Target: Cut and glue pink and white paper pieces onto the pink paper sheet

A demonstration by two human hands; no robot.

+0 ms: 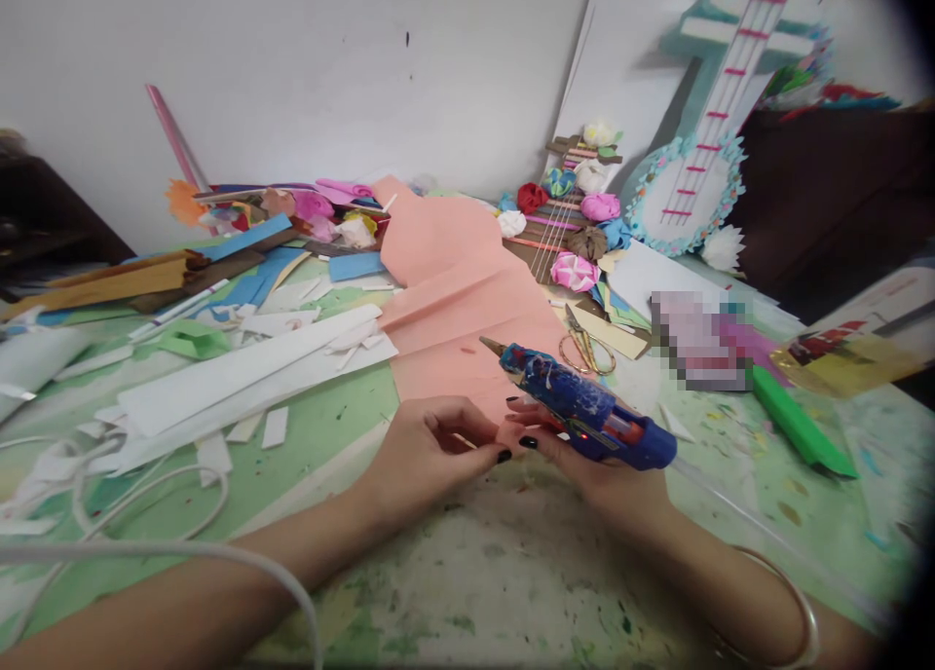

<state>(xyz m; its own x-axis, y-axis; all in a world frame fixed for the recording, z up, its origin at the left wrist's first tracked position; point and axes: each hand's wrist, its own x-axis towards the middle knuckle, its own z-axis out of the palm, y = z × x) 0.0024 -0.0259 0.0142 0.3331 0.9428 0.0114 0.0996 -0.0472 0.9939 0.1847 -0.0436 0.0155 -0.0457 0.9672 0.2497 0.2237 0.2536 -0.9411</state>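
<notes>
A large sheet of salmon-pink paper [467, 261], cut in a curved shape and creased across, lies in front of me. My left hand [445, 436] is closed, thumb and fingers pinching the paper's near edge. Close beside it, the thumb and fingertips of my right hand [577, 456] meet at that same edge. A blue hot glue gun [584, 407] sits in my right hand, nozzle toward the upper left and a small red light lit. Its handle is hidden by the hand. A long translucent glue stick [760, 524] trails from its back.
Gold-handled scissors [588, 349] lie right of the paper, and a green cutter [800, 422] farther right. White paper strips [248, 368] and a white cable [146, 551] are on the left. Paper flowers [577, 271] and a teal paper instrument [687, 198] stand behind.
</notes>
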